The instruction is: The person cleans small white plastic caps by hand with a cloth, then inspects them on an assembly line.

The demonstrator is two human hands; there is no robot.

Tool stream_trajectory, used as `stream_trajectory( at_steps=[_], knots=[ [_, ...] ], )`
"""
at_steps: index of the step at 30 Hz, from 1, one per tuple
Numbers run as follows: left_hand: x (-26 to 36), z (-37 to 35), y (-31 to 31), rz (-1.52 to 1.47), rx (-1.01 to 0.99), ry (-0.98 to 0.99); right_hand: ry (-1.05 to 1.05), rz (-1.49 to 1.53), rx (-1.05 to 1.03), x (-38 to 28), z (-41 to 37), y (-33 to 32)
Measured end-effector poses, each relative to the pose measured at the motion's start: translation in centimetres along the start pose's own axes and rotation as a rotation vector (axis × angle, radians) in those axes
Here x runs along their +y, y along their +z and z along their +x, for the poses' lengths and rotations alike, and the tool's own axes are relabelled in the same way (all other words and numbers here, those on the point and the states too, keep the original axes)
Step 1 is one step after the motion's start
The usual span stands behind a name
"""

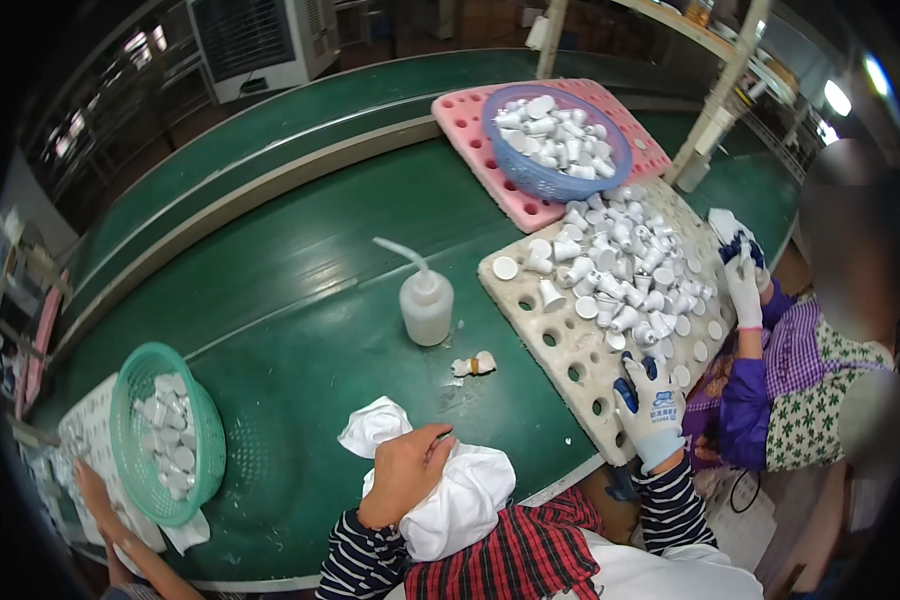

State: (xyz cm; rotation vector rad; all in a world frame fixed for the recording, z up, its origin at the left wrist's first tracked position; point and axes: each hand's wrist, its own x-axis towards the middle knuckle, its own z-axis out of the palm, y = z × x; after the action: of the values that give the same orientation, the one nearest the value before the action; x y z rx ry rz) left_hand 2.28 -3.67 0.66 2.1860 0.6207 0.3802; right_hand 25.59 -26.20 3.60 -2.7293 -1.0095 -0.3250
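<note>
My bare left hand [408, 476] has its fingers curled over a bunched white cloth [462, 500] at the near edge of the green table. A folded end of white fabric [375, 425] lies just beyond it. My right hand [652, 408], in a white glove with dark blue fingertips, is over the near edge of a white foam board [560, 345] with holes. Its fingers are apart, with nothing visibly held. Right beside those fingertips are small white cup-shaped parts [630, 265], heaped loosely on the board.
A squeeze bottle [427, 308] and a small tied white bundle [474, 365] stand mid-table. A blue basket [560, 180] of parts sits on pink foam [467, 140]. Left is a green basket [215, 440] with another person's arm [120, 525]. A gloved co-worker [760, 390] is at right.
</note>
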Motion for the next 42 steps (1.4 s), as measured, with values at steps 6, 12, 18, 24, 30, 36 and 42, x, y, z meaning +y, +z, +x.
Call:
stream_trajectory(
  at_steps=[6,12,18,24,30,36,42],
  knots=[
    [-0.9,0.0,0.2,-0.111,0.093,0.039,-0.076,0.273,0.117,-1.2,1.0,-1.8],
    [-1.5,0.2,0.1,-0.652,0.017,-0.082,-0.491,0.670,-0.175,-11.0,2.7,-2.6],
    [-2.0,0.5,-1.4,-1.039,0.146,-0.310,-0.787,1.053,-0.375,-18.8,3.3,3.5],
    [-1.8,0.5,-1.9,-1.038,0.171,-0.393,-0.568,1.168,-0.580,-19.2,3.5,6.5],
    [-1.8,0.6,-2.3,-1.163,0.133,-0.383,-0.581,0.962,-0.555,-18.7,3.0,7.8],
    [-1.7,1.0,-2.0,-1.100,0.188,-0.428,-0.624,0.871,-0.491,-18.5,2.4,8.4],
    [-1.6,1.3,-2.4,-1.186,0.211,-0.523,-0.675,0.853,-0.478,-18.5,2.3,8.2]
  ],
)
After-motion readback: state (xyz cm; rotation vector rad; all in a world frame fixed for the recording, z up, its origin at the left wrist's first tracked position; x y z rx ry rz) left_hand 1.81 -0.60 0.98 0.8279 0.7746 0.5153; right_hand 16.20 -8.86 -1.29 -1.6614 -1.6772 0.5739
